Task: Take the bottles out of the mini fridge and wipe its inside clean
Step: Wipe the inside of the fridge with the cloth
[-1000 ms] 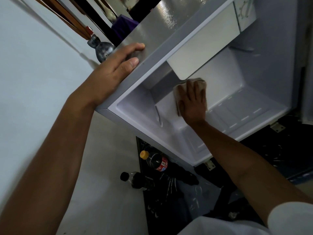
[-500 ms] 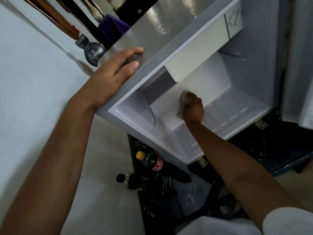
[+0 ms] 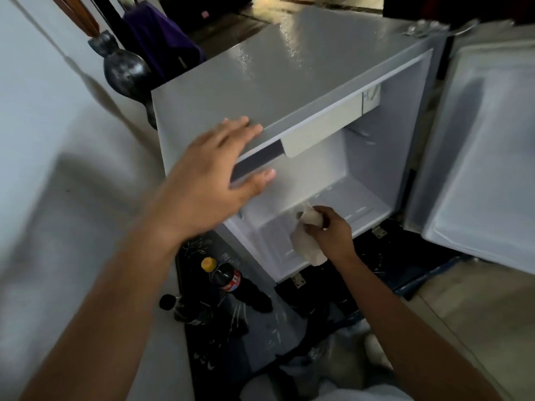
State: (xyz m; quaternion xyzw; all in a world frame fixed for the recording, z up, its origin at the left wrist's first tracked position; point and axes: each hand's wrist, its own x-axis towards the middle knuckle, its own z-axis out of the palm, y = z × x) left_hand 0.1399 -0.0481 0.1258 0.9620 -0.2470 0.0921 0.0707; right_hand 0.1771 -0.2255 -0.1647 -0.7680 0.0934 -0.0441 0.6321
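Mini fridge (image 3: 260, 91), one, stands with its door (image 3: 477, 157) swung wide, beyond both hands. The left hand (image 3: 211, 180) is blurred, fingers straight and spread at the fridge's top front edge; whether it touches cannot be told. The right hand (image 3: 330, 233), lower and nearer the fridge floor, curls its fingers around one crumpled cloth (image 3: 308, 238) at the front lip of the white interior. Two dark bottles lie below the left hand on a black mat (image 3: 231, 357): one yellow-capped bottle (image 3: 228, 280) with a red label, one black-capped bottle (image 3: 185, 311) beside it. One dark round vase (image 3: 124, 68) stands beyond the left hand.
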